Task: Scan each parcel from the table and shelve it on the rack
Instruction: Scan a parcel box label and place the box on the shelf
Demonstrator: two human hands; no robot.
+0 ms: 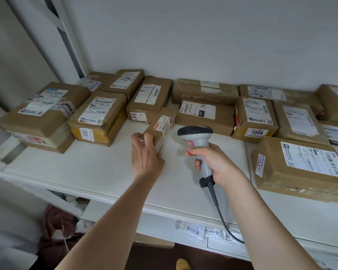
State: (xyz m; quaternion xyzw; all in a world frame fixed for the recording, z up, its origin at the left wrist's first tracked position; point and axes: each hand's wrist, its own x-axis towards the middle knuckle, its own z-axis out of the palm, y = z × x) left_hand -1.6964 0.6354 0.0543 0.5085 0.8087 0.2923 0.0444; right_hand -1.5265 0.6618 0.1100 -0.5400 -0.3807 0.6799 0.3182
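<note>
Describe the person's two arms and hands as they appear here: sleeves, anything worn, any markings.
Both forearms are bare up to the bottom edge of the picture, so no sleeve shows. The left hand and the right hand wear no gloves, and no watch, bracelet or ring shows. No tattoos or other markings show on either arm.

wall: plain white | yellow shoe: floor, bottom edge | brown cloth: under table
</note>
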